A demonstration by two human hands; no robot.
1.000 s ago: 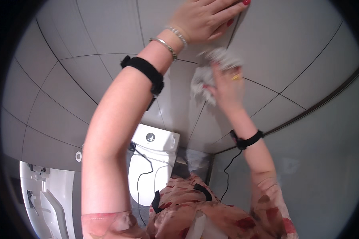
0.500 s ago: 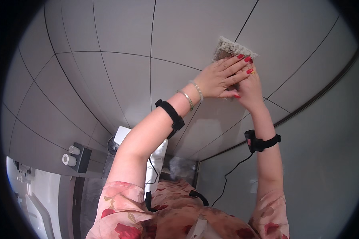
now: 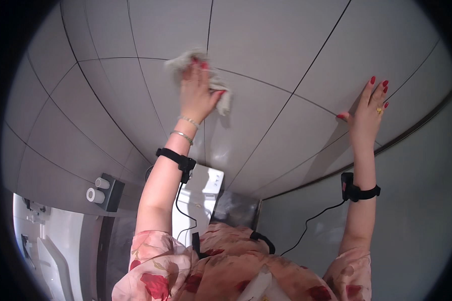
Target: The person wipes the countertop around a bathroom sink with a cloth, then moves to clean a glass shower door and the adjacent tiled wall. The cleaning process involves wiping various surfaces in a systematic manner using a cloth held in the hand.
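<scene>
My left hand (image 3: 196, 98) presses a pale, shaggy cleaning cloth (image 3: 223, 102) against the grey tiled wall (image 3: 266, 45), left of the middle. Cloth sticks out past the fingertips and beside the thumb; its far part is blurred by motion. Well off to the right, my right hand (image 3: 366, 120) holds nothing. Its fingers are stretched out and its thumb stands apart, at the wall near the dark curved edge strip.
Below my left arm is a white fixture (image 3: 206, 183) with a glossy top. A dark wall holder (image 3: 115, 193) carries white paper rolls (image 3: 95, 195) at the left. A smooth grey-green panel (image 3: 417, 200) fills the right side. Thin cables (image 3: 314, 215) hang from my wrist straps.
My hands were together on the cloth. The left one has moved left along the wall with the cloth, and the right one has let go and moved right.
</scene>
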